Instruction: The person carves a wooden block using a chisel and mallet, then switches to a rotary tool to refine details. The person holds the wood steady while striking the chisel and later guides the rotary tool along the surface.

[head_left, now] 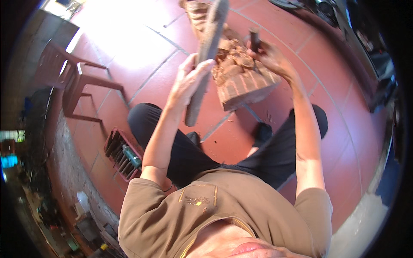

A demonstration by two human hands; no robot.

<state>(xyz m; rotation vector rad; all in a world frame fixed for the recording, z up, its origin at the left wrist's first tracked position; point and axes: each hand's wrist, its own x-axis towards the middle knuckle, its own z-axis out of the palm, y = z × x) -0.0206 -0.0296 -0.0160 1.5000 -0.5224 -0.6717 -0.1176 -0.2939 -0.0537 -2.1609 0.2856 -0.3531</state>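
A brown wood carving (234, 58) with a flat-sided base stands on the floor in front of me, its upper part knobbly and deeply cut. My left hand (190, 79) is wrapped round a long flat wooden bat (210, 41), raised at a slant and covering part of the carving's left side. At the carving's right side, my right hand (275, 60) grips a chisel (254, 39) by its dark round handle. The chisel's blade is not visible. Both hands are closed.
Beside my left knee lies a red tray (125, 175) of dark-handled tools and a teal power tool (131, 157). A brown plastic chair (77, 86) stands farther left. Small chips are scattered on the red tiled floor (221, 148) between my feet. A dark vehicle-like object (352, 47) is at the far right.
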